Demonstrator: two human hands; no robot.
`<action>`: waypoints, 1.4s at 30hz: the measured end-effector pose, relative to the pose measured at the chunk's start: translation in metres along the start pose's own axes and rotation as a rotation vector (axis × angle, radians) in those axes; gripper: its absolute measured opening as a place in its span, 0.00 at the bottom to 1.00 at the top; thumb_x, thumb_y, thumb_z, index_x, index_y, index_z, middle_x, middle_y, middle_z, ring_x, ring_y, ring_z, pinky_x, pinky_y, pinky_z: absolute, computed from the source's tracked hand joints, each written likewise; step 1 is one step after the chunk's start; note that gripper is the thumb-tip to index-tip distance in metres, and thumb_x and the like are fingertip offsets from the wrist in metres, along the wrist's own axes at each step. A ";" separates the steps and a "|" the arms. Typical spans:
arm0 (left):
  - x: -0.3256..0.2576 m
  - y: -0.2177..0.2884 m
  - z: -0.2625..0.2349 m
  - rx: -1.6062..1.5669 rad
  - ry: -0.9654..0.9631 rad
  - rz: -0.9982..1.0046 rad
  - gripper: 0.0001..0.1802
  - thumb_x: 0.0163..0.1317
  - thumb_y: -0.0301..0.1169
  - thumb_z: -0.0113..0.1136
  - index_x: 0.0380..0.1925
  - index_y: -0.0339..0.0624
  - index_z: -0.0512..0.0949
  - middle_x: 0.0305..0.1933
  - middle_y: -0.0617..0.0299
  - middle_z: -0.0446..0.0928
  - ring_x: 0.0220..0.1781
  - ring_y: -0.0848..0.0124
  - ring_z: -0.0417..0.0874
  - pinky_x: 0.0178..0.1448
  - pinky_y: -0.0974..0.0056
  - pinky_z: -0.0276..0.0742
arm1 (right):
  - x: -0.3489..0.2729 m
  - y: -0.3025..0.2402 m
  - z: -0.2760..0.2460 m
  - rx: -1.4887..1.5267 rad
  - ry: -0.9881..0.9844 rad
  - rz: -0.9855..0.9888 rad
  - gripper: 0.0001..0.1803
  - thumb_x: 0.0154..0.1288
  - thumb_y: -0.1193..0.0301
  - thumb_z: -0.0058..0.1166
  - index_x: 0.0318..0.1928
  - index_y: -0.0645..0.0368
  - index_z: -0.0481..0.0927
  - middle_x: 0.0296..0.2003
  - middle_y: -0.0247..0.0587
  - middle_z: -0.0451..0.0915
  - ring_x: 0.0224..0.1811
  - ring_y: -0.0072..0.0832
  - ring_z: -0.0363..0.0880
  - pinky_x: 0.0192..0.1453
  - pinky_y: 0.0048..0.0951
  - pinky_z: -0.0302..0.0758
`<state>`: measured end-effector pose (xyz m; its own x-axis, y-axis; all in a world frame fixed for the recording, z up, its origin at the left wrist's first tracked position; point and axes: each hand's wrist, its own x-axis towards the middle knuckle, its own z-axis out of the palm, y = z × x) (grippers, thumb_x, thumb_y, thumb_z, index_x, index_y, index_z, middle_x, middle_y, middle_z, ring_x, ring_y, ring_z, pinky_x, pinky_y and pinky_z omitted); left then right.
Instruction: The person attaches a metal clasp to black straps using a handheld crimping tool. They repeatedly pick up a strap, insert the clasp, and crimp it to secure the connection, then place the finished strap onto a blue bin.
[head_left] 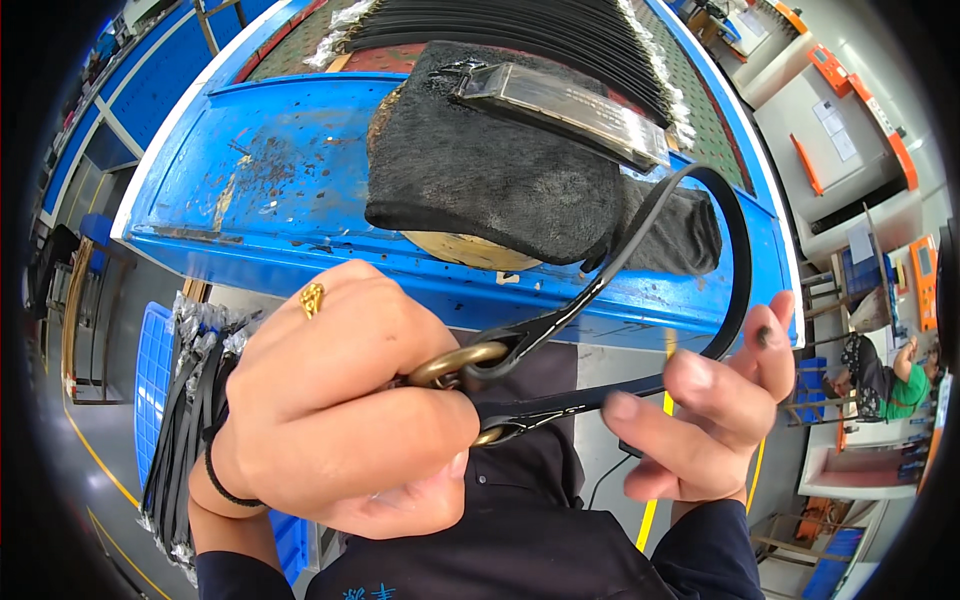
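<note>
Black strap (735, 250) loops through a brass ring (455, 365) — left hand (330, 400) fingers grip the ring, right hand (715, 400) fingers pinch the strap — above the blue tabletop (270, 190).

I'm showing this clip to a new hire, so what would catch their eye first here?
Front and centre, the left hand grips a brass ring with a black strap looped through it. The right hand pinches the strap at lower right. Behind them, a dark cloth pad lies on the blue table.
</note>
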<state>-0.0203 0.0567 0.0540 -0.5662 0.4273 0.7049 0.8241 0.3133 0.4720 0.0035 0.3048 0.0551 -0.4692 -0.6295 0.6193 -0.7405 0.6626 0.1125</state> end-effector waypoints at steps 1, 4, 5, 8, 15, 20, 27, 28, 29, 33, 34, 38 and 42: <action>0.000 0.000 -0.001 -0.004 -0.003 0.007 0.09 0.30 0.26 0.57 0.18 0.42 0.73 0.21 0.61 0.65 0.20 0.67 0.63 0.26 0.64 0.60 | 0.001 0.001 -0.002 -0.008 -0.016 0.014 0.27 0.62 0.41 0.33 0.35 0.44 0.80 0.51 0.35 0.67 0.66 0.45 0.52 0.69 0.55 0.44; 0.002 -0.001 -0.001 -0.022 -0.011 0.028 0.09 0.32 0.27 0.58 0.19 0.43 0.73 0.21 0.61 0.65 0.19 0.67 0.63 0.25 0.64 0.60 | -0.007 0.013 -0.003 -0.037 0.133 0.113 0.29 0.66 0.45 0.31 0.44 0.52 0.79 0.52 0.43 0.70 0.63 0.47 0.58 0.68 0.52 0.49; 0.001 -0.002 -0.002 -0.021 -0.012 0.032 0.09 0.34 0.28 0.59 0.20 0.43 0.72 0.21 0.60 0.65 0.19 0.67 0.63 0.25 0.64 0.60 | -0.013 0.022 0.003 -0.010 0.279 0.162 0.28 0.68 0.49 0.31 0.47 0.55 0.78 0.51 0.42 0.73 0.62 0.46 0.59 0.68 0.50 0.49; -0.005 -0.006 -0.003 -0.068 0.061 0.009 0.10 0.44 0.34 0.60 0.21 0.43 0.71 0.21 0.60 0.65 0.19 0.68 0.63 0.25 0.65 0.60 | -0.019 0.045 0.009 -0.077 0.478 0.440 0.29 0.70 0.54 0.27 0.52 0.66 0.73 0.56 0.51 0.67 0.63 0.46 0.60 0.67 0.46 0.51; -0.019 -0.008 -0.001 -0.295 0.172 -0.070 0.09 0.40 0.20 0.56 0.25 0.37 0.72 0.21 0.58 0.71 0.20 0.66 0.70 0.23 0.67 0.67 | -0.035 0.072 0.041 -0.221 -0.278 0.629 0.20 0.62 0.61 0.45 0.52 0.54 0.76 0.63 0.46 0.61 0.69 0.48 0.47 0.69 0.53 0.37; -0.019 -0.006 0.002 -0.543 0.187 -0.216 0.05 0.48 0.23 0.56 0.25 0.35 0.70 0.24 0.58 0.70 0.22 0.70 0.67 0.25 0.69 0.63 | -0.030 0.060 0.020 -0.178 -0.160 0.628 0.13 0.56 0.68 0.50 0.40 0.59 0.80 0.57 0.46 0.69 0.65 0.48 0.55 0.68 0.53 0.40; -0.007 0.012 0.014 -1.308 -0.040 -0.753 0.07 0.66 0.35 0.47 0.33 0.43 0.66 0.26 0.68 0.66 0.25 0.85 0.62 0.25 0.77 0.57 | -0.029 0.015 -0.016 -0.144 0.212 0.126 0.12 0.50 0.53 0.59 0.33 0.41 0.80 0.48 0.39 0.71 0.63 0.48 0.55 0.69 0.55 0.37; -0.006 0.014 0.019 -1.363 -0.107 -0.794 0.10 0.66 0.36 0.46 0.34 0.41 0.65 0.25 0.64 0.68 0.22 0.82 0.62 0.24 0.76 0.57 | -0.020 0.010 -0.016 -0.196 0.199 -0.013 0.13 0.48 0.50 0.61 0.32 0.38 0.80 0.49 0.38 0.70 0.64 0.48 0.55 0.69 0.56 0.36; -0.006 0.015 0.022 -1.416 -0.169 -0.835 0.12 0.66 0.38 0.45 0.34 0.39 0.64 0.24 0.59 0.69 0.20 0.80 0.62 0.22 0.75 0.57 | -0.011 0.002 -0.019 -0.216 0.032 0.048 0.16 0.41 0.47 0.63 0.32 0.31 0.80 0.53 0.35 0.67 0.64 0.52 0.52 0.69 0.55 0.34; -0.013 0.016 0.023 -1.681 -0.267 -0.980 0.10 0.68 0.35 0.42 0.35 0.39 0.62 0.24 0.60 0.68 0.19 0.79 0.62 0.23 0.74 0.57 | 0.016 0.003 -0.018 -0.167 -0.200 0.037 0.13 0.41 0.58 0.65 0.32 0.40 0.81 0.46 0.34 0.71 0.56 0.40 0.65 0.64 0.52 0.50; -0.017 0.013 0.024 -1.724 -0.293 -0.986 0.10 0.68 0.36 0.40 0.38 0.39 0.62 0.23 0.59 0.67 0.18 0.78 0.62 0.23 0.74 0.57 | 0.019 0.005 -0.017 -0.151 -0.232 0.017 0.13 0.40 0.61 0.65 0.31 0.43 0.81 0.43 0.33 0.73 0.52 0.37 0.69 0.63 0.51 0.56; -0.022 0.008 0.015 -1.461 -0.317 -1.042 0.14 0.69 0.38 0.36 0.47 0.40 0.60 0.25 0.53 0.71 0.18 0.72 0.68 0.25 0.71 0.63 | 0.022 0.012 -0.016 0.111 -0.319 0.005 0.15 0.38 0.67 0.64 0.31 0.56 0.81 0.30 0.32 0.73 0.29 0.30 0.72 0.40 0.33 0.73; -0.037 0.010 0.011 -0.348 0.099 -0.413 0.23 0.57 0.39 0.56 0.50 0.42 0.65 0.51 0.46 0.67 0.47 0.61 0.72 0.52 0.60 0.66 | 0.022 0.012 -0.006 0.249 -0.387 0.089 0.14 0.42 0.68 0.64 0.33 0.56 0.80 0.29 0.33 0.73 0.27 0.31 0.73 0.31 0.29 0.71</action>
<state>0.0086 0.0535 0.0273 -0.8532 0.2409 0.4626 0.5010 0.1315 0.8554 -0.0126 0.3011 0.0743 -0.6463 -0.7109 0.2774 -0.7597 0.6335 -0.1468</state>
